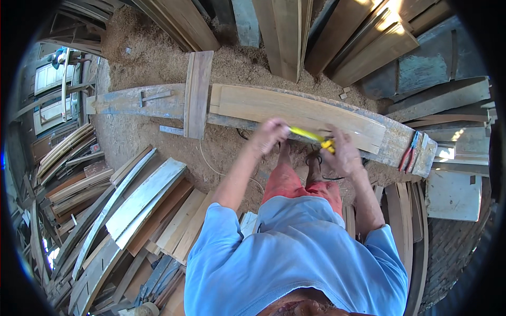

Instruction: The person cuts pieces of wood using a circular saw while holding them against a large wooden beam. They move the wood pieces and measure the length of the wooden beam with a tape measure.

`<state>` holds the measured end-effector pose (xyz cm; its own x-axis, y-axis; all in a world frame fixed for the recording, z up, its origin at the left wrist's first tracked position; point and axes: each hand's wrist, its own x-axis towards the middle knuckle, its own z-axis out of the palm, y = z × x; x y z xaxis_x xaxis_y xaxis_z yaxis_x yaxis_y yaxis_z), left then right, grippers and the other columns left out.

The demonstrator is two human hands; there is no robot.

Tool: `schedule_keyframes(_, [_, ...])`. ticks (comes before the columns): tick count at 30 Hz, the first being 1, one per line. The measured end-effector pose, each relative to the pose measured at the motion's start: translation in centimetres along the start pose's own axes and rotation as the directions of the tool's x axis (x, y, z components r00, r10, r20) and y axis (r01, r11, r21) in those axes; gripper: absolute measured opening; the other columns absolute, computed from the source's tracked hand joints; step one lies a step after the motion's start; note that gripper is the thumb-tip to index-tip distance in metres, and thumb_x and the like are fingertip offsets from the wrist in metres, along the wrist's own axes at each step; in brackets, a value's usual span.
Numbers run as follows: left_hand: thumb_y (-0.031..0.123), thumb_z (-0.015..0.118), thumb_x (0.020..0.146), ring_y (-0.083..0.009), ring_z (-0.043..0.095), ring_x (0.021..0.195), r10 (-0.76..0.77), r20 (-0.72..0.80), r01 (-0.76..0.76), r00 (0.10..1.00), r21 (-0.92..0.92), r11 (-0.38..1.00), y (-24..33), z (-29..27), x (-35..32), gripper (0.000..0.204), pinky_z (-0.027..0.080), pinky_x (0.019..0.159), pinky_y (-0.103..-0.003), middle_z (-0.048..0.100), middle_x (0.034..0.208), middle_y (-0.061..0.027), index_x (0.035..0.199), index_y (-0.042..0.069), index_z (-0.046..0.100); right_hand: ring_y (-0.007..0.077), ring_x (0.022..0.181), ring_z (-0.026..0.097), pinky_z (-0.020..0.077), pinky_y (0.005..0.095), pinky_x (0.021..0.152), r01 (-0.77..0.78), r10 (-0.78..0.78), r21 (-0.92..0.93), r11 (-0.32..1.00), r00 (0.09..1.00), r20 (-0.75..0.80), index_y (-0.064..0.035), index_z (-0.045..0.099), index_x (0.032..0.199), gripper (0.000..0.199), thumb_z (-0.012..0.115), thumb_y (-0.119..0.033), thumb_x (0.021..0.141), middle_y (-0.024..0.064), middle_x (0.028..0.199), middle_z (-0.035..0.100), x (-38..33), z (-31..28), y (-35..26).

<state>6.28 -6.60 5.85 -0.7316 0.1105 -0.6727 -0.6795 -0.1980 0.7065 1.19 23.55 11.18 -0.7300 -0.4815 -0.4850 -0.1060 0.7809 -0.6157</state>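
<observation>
My left hand (270,134) pinches the free end of a yellow tape measure blade (305,134) near the front edge of a long pale wooden plank (295,113). My right hand (342,152) grips the yellow tape measure case (329,144), with the blade stretched between both hands. The plank lies flat on a long weathered workbench (132,100). A shorter board (198,92) lies crosswise over the bench to the left of the plank.
Red-handled pliers (408,152) rest on the bench's right end. Sawdust covers the ground behind the bench. Stacked planks (142,205) pile up at lower left, more boards lean at the top, and a pale slab (453,195) lies at the right.
</observation>
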Motion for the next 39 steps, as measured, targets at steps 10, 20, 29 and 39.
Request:
schedule_keyframes(10, [0.024,0.073,0.101,-0.0166,0.065,0.090,0.399,-0.687,0.106,0.607,0.569,0.816,-5.3,-30.7,2.9,0.027,0.054,0.084,-0.035,0.073,0.102,-0.0073,0.114,0.000,0.072,0.0407,0.128,0.055,0.0470,0.0484,0.110,-0.134,0.058,-0.199,0.971,0.936,-0.348,-0.0185,0.074,0.128,0.045,0.075,-0.012,0.083,0.0165,0.137,0.061,-3.1,-6.4,17.8])
schedule_keyframes(20, [0.014,0.073,0.101,-0.0094,0.057,0.076,0.407,-0.718,0.068,0.565,0.533,0.844,-4.5,-27.2,5.0,0.015,0.048,0.070,-0.028,0.066,0.085,-0.0018,0.102,0.000,0.068,0.0381,0.133,0.052,0.0455,0.0478,0.113,-0.220,0.150,-0.161,0.962,0.921,-0.359,-0.0215,0.075,0.129,0.044,0.077,-0.014,0.085,0.0138,0.142,0.058,-3.8,-5.6,19.0])
schedule_keyframes(29, [0.015,0.073,0.101,-0.0128,0.058,0.079,0.470,-0.714,0.102,0.518,0.598,0.795,-3.7,-25.7,5.4,0.016,0.050,0.073,-0.032,0.068,0.087,-0.0046,0.098,0.000,0.068,0.0368,0.133,0.051,0.0466,0.0517,0.106,-0.256,0.149,-0.236,0.937,0.907,-0.394,-0.0229,0.075,0.127,0.042,0.074,-0.017,0.085,0.0124,0.143,0.056,-4.0,-4.7,18.7])
schedule_keyframes(39, [0.016,0.073,0.101,-0.0105,0.053,0.067,0.368,-0.757,0.134,0.540,0.509,0.850,-3.1,-24.9,5.4,0.017,0.044,0.061,-0.031,0.063,0.076,-0.0017,0.093,0.002,0.067,0.0380,0.127,0.051,0.0434,0.0532,0.103,-0.244,0.063,-0.313,0.918,0.868,-0.493,-0.0198,0.074,0.124,0.041,0.068,-0.015,0.084,0.0143,0.139,0.056,-4.3,-2.9,18.2])
